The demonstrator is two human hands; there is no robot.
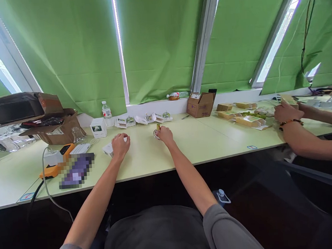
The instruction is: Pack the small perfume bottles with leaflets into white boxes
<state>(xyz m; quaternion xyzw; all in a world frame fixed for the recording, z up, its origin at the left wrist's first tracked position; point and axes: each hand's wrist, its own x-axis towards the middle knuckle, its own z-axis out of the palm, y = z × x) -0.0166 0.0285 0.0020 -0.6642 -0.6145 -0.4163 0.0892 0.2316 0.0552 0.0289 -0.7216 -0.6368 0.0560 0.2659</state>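
My left hand [121, 146] is closed over a small white box [108, 149] lying on the pale table, and its palm and fingers hide much of the box. To the right of it, my right hand [165, 135] pinches a small round object with a gold-coloured end [158, 127] and a pale, shiny lower rim, just at the tabletop. Its exact kind is too small to make out. Behind both hands, opened white cartons [121, 122] stand in a row, with round green-and-white items beside or in them. A closed white box [98, 128] with a dark round picture stands at their left.
A water bottle [107, 114] stands near the wall, and another bottle [178, 95] lies on the ledge. A brown carton [201, 105] sits at the back. Left are a phone [77, 171], an orange power strip [52, 170] and cables. A co-worker's hands [287, 112] hold a yellowish box at right.
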